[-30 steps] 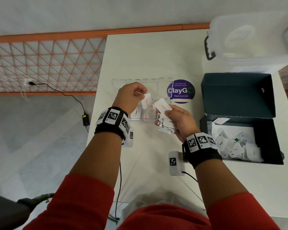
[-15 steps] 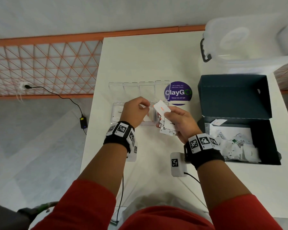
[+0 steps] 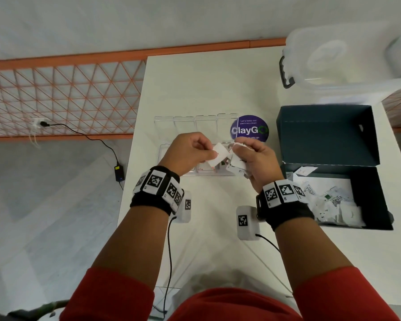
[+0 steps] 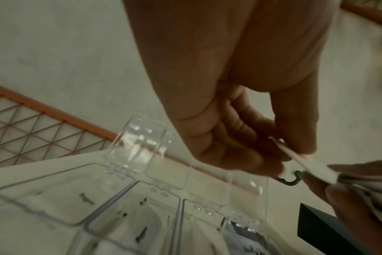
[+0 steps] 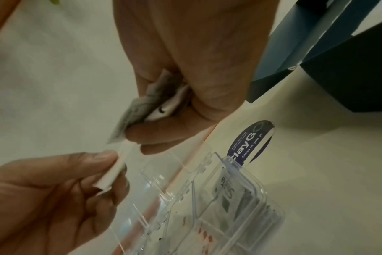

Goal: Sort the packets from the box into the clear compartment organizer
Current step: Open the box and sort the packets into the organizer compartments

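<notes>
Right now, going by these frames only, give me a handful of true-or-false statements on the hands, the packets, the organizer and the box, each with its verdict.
1. The left hand pinches a single white packet. True.
2. The right hand is empty. False: it holds a bunch of packets in its grip.
3. The lids of the clear organizer are raised. True.
4. The dark box has been emptied. False: loose packets still lie inside it.
5. Both hands are inside the box. False: they hover above the organizer, to the left of the box.
6. A round purple sticker lies on the table between the organizer and the box. True.
</notes>
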A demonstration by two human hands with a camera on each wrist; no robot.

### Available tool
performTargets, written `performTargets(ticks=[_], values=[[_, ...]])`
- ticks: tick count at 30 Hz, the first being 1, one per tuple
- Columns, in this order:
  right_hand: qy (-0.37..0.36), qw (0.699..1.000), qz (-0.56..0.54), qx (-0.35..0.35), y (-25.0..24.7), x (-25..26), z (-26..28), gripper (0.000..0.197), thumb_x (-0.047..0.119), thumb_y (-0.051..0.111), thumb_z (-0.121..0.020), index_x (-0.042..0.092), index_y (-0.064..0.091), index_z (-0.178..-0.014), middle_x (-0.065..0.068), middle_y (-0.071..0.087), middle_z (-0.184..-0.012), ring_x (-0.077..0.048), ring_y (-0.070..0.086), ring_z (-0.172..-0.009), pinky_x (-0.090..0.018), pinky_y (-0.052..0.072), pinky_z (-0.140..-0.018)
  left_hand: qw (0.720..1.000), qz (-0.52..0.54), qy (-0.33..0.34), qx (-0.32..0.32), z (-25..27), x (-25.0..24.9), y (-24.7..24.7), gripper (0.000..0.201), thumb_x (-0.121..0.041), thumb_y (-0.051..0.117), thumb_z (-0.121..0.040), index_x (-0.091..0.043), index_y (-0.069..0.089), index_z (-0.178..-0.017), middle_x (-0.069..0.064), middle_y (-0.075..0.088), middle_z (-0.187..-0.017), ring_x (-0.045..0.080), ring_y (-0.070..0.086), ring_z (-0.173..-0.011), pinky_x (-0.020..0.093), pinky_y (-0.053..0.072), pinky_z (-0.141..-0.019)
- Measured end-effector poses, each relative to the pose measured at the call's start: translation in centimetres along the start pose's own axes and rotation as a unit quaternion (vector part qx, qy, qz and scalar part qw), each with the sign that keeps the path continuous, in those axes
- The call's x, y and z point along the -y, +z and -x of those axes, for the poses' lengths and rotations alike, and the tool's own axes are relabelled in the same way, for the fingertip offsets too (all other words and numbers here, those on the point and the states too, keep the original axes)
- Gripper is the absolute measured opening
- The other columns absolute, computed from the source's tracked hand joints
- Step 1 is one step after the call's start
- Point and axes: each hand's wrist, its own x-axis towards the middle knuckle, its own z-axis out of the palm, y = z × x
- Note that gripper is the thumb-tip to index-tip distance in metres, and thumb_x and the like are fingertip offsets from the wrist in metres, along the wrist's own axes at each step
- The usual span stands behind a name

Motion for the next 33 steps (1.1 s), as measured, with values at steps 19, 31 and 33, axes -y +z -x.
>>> performTargets(ticks=[19,31,33], values=[[0.115,0.921,-0.346,0.138,-2.7,-0.3,0.5,0.047,0.006,0.044,-0.081,0.018,0.061,-0.123,-0.011,0.065,-0.126,-0.043,0.064,-0.11,-0.053,0.058,-0.083,0.926,-0.377,-0.001,-0.021,-1.8,3.3,2.5,0.016,-0.014,0.065,-0.088,-0.012,0.07,-0.103,0.011,0.056,-0.111,0.026,0.057,-0.102,0.031,0.045,-0.085],[0.092,0.982,-0.088,0.137,-0.2,-0.8,1.3,0.03,0.001,0.058,-0.095,0.018,0.065,-0.118,-0.011,0.073,-0.109,-0.03,0.073,-0.089,-0.038,0.059,-0.064,0.995,-0.094,0.035,-0.002,2.0,-1.7,1.8,0.028,-0.047,0.08,-0.067,-0.036,0.067,-0.09,-0.01,0.065,-0.083,-0.008,0.056,-0.065,0.004,0.042,-0.06],[0.091,0.983,-0.08,0.137,0.1,-0.9,1.4,0.025,0.006,0.057,-0.097,0.019,0.066,-0.116,-0.011,0.074,-0.108,-0.029,0.073,-0.088,-0.036,0.059,-0.064,0.993,-0.112,0.031,-0.012,2.1,-1.3,2.2,0.031,-0.036,0.085,-0.067,-0.032,0.067,-0.092,-0.01,0.063,-0.085,-0.009,0.055,-0.065,0.005,0.042,-0.061]])
